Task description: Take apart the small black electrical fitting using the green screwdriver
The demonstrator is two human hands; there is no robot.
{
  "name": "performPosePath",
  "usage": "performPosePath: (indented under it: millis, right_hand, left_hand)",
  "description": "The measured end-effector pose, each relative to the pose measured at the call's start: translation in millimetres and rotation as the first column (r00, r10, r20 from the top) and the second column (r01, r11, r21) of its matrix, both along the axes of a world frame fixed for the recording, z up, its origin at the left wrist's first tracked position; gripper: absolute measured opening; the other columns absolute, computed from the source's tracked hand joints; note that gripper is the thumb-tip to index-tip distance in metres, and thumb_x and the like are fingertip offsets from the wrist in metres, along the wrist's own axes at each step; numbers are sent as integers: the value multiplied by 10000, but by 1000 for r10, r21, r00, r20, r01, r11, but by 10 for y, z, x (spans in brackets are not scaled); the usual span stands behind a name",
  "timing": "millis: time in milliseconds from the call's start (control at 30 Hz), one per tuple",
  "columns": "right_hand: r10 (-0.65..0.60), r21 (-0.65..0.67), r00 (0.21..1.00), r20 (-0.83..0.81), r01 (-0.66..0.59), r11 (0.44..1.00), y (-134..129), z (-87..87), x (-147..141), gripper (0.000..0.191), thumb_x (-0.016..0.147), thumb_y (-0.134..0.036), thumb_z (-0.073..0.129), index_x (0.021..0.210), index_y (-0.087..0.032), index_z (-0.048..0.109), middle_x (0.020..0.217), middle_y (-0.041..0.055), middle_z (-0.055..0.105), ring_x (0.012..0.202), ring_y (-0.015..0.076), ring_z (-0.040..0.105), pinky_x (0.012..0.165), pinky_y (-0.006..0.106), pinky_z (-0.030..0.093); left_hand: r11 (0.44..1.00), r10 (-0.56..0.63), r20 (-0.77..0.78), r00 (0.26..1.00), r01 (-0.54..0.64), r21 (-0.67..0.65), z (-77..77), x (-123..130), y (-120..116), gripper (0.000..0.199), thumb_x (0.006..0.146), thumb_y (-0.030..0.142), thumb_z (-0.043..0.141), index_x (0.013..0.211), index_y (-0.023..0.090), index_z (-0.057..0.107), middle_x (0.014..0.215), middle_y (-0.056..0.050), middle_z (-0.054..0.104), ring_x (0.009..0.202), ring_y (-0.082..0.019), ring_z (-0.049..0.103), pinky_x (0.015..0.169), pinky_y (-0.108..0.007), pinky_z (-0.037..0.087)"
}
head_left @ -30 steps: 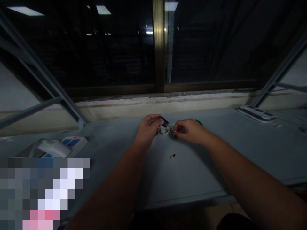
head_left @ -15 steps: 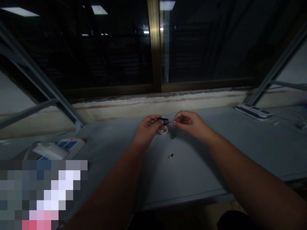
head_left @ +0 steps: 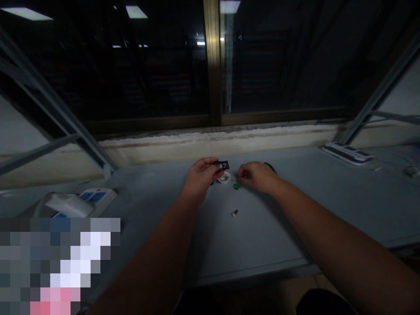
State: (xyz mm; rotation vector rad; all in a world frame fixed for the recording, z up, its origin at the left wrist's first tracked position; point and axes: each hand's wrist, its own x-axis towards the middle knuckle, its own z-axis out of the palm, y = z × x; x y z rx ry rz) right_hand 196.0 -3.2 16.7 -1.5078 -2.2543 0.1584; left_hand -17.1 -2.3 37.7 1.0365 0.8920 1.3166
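Observation:
My left hand [head_left: 199, 179] is shut on a small black plastic part [head_left: 223, 165], pinched between thumb and fingertips. Just below that part lies a white ring-shaped piece [head_left: 225, 178] on the grey table [head_left: 262, 236]. My right hand [head_left: 257, 177] rests low, fingers curled, next to a small green part [head_left: 236, 186]. Anything thin between its fingers is too dim to tell. A small brass-tipped piece [head_left: 234, 213] lies nearer me, and a dark cable [head_left: 271, 167] curves behind my right hand.
A power strip with a white object on it [head_left: 96, 197] stands at the table's left, and another power strip [head_left: 347, 153] at the back right. Grey metal struts rise on both sides. A dark window runs along the back, above a ledge. A pixelated patch covers the lower left.
My right hand has dropped from beside the black part to the table, moving apart from my left hand. The thin white wire between my hands no longer shows.

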Motion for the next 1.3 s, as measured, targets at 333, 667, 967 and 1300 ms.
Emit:
performPosePath:
  millis: [333,667,967,1300]
  right_hand:
    - [160,-9,983,91,-160,987,-100,68,-39,298,753,-455,820,967,-249,784,978,84,679,1010,287,602,943,426,453]
    - [341,-35,914,-220,-357,933,-301,327,-130,203,772,-163,718,969,-210,739,898,21,746,834,179,685,785,304,490]
    - [298,-41,848,-438,-350,936,-360,349,-108,289,850,-244,684,1135,-225,727,874,25,732,779,157,655,592,237,444]
    - [224,-68,619,-753,-412,909,-191,172,-118,263,930,-331,637,1154,-195,661,790,16,709,740,150,676,723,293,535]
  left_hand:
    - [1000,-4,47,999,5,-22,-6,5,-4,115,821,159,671,907,91,706,915,-126,719,840,-214,703,864,-434,607]
    - [1000,-10,36,999,10,-15,63,-21,-25,136,792,202,707,879,100,729,910,-115,719,831,-210,697,830,-409,607]
    - [997,-65,33,997,66,-30,49,-17,-30,139,786,173,690,890,91,732,901,-114,729,845,-209,700,828,-370,601]
    - [992,-109,38,993,111,-67,45,11,-55,113,813,162,681,887,94,733,897,-123,706,846,-211,690,866,-412,599]
